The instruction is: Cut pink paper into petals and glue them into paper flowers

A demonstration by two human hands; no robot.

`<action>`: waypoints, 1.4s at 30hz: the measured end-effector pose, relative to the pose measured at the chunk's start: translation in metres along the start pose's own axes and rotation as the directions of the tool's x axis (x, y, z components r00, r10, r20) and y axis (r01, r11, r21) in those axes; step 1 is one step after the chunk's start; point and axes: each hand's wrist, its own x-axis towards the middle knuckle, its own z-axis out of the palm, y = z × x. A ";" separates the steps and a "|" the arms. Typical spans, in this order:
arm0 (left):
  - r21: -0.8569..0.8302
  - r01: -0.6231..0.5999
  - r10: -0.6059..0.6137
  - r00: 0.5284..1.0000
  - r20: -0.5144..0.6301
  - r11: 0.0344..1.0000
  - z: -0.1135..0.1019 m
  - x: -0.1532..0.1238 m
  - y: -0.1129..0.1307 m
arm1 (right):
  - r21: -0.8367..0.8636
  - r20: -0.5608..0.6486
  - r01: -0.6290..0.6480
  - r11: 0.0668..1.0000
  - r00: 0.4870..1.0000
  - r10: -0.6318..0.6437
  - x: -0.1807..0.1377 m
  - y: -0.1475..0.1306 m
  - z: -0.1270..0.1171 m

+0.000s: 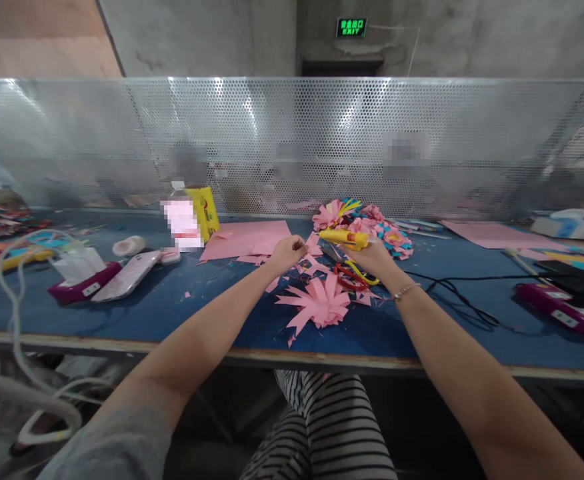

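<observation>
My right hand (pixel 372 259) is wrapped round a yellow glue gun (pixel 343 237), its nozzle pointing left toward my left hand (pixel 287 253). The left hand's fingers are pinched on a small pink paper piece (pixel 313 244) just in front of the nozzle. Below both hands a pink paper flower with pointed petals (pixel 318 304) lies flat on the blue table (pixel 182 307). Red-handled scissors (pixel 347 277) lie under the right hand.
A pile of finished pink and teal paper flowers (pixel 372 223) sits behind the glue gun. Pink paper sheets (pixel 247 240), a yellow box (pixel 207 210), a phone (pixel 129 275) and a tissue box (pixel 79 273) are to the left. A black cord (pixel 462 300) runs right. A perforated metal screen (pixel 292 133) backs the table.
</observation>
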 end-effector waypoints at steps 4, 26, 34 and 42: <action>0.035 0.004 -0.004 1.000 0.009 0.999 -0.002 -0.003 0.006 | -0.012 0.003 -0.019 1.000 1.000 0.019 0.000 -0.003 -0.001; 0.023 0.012 -0.012 1.000 -0.005 1.000 -0.001 -0.001 0.003 | -0.154 -0.008 0.038 0.987 0.999 -0.040 0.001 0.005 0.000; 0.041 0.015 -0.015 1.000 0.020 0.999 -0.004 -0.004 0.009 | -0.160 -0.001 0.012 0.987 1.000 -0.013 0.002 0.002 -0.001; 0.044 0.012 -0.013 1.000 0.020 0.999 -0.003 -0.004 0.010 | -0.164 -0.005 0.027 0.986 1.000 -0.028 0.001 0.003 -0.001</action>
